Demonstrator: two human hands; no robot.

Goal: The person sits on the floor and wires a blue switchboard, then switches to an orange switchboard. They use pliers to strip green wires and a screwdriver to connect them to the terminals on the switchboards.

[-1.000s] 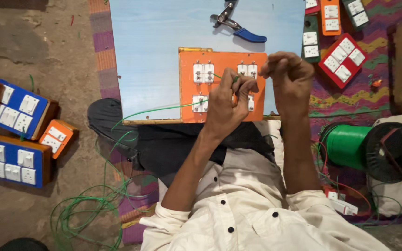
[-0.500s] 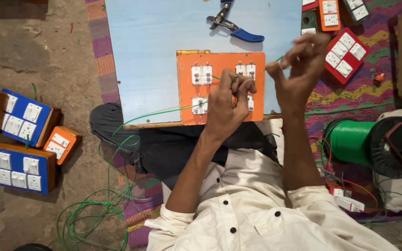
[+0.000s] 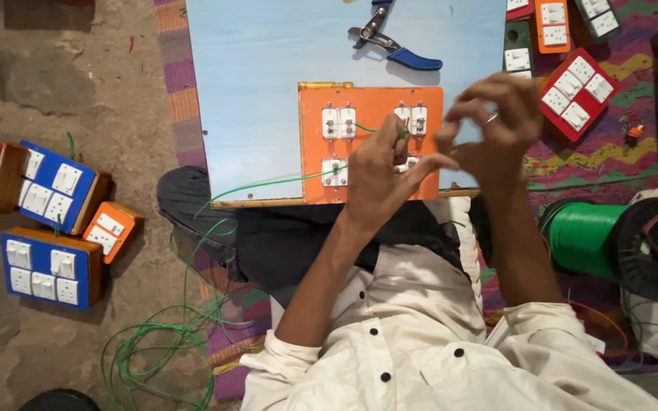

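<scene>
While the left hand (image 3: pixel 378 171) rests over the lower centre of the orange switch board (image 3: pixel 371 141), its grip is narrow, fingertips pinched on the thin green wire (image 3: pixel 268 185) near the board's white sockets. That wire leaves the board's lower left edge and runs down to a loose coil on the floor at the lower left of the frame. To the right of centre, the right hand (image 3: pixel 493 129) is raised just above the board's right edge, thumb and fingers curled close together; whether they pinch the wire cannot be told. Both hands nearly touch. The orange switch board lies on the pale blue bench (image 3: pixel 260 84), at its near edge. Blue-handled pliers (image 3: pixel 397 47) lie at the top centre. A green wire spool (image 3: pixel 584 236) sits at the right, and blue switch boxes (image 3: pixel 51 228) stand at the left.
</scene>
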